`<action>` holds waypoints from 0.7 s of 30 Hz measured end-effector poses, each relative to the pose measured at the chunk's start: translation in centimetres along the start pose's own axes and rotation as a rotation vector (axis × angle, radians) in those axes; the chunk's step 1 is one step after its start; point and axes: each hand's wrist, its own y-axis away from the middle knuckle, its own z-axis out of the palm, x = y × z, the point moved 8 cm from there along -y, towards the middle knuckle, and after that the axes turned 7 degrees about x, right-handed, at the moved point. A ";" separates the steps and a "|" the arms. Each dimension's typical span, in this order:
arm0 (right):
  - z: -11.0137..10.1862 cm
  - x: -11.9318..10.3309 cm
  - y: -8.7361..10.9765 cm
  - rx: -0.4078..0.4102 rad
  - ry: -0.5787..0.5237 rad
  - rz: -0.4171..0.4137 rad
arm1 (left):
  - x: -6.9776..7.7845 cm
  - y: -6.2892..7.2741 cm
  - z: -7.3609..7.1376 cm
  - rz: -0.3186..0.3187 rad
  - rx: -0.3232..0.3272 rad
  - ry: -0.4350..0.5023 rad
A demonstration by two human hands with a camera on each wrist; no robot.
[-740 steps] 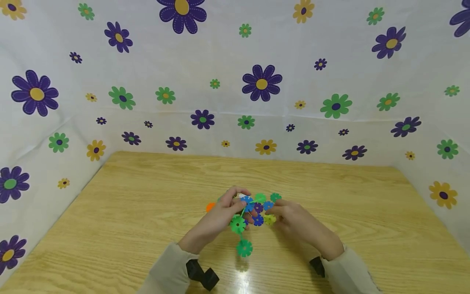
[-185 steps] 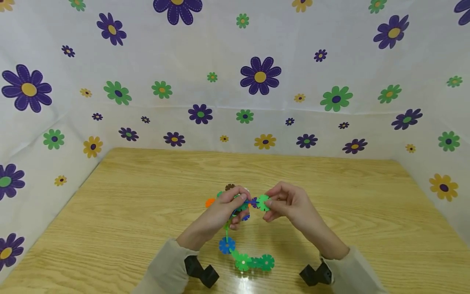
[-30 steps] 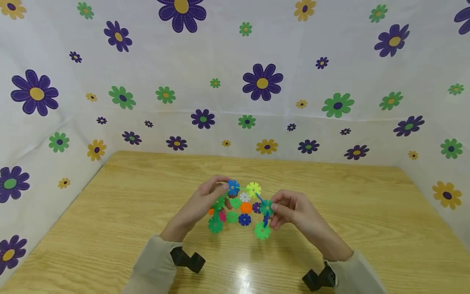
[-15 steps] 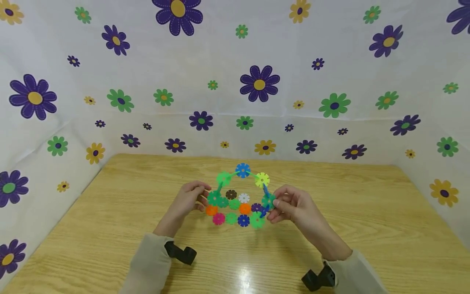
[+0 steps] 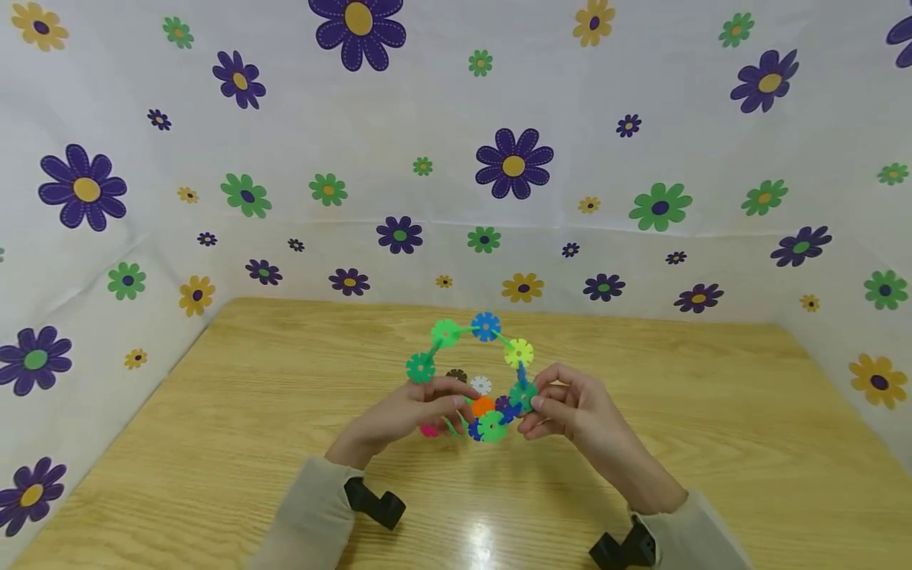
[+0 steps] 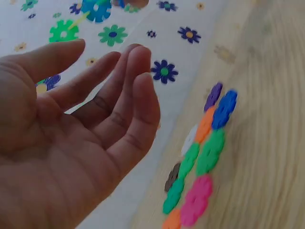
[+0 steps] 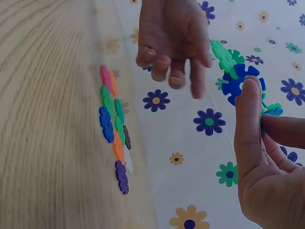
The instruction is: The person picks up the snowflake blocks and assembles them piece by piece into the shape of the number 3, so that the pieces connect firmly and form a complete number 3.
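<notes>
My right hand [image 5: 580, 408] pinches a dark green notched disc [image 5: 523, 398], part of a chain of interlocking snowflake discs. The chain arches up and leftward in the head view, through a yellow disc [image 5: 518, 353], a blue disc [image 5: 486, 326] and a light green disc [image 5: 446, 333], to a green end disc [image 5: 421, 367]. Its other end is a light green disc [image 5: 492, 426]. My left hand [image 6: 90, 129] holds nothing, its fingers loosely bent beside the chain. In the head view it covers some of the loose discs on the table.
Loose discs lie in two rows on the wooden table [image 5: 285, 412]: pink [image 6: 197, 200], blue [image 6: 224, 109], purple [image 7: 121, 177], orange, green, brown [image 5: 457, 374] and white [image 5: 480, 385]. A flower-print cloth [image 5: 427, 103] stands around the table's back and sides.
A second ago my left hand held the chain's upper part; it let go, drew left, then moved right over the loose discs. The chain's left end has risen. My right hand keeps its pinch.
</notes>
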 end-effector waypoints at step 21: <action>3.1 1.4 0.2 -0.220 -0.085 -0.017 | 0.8 -0.8 3.6 -0.007 0.069 0.108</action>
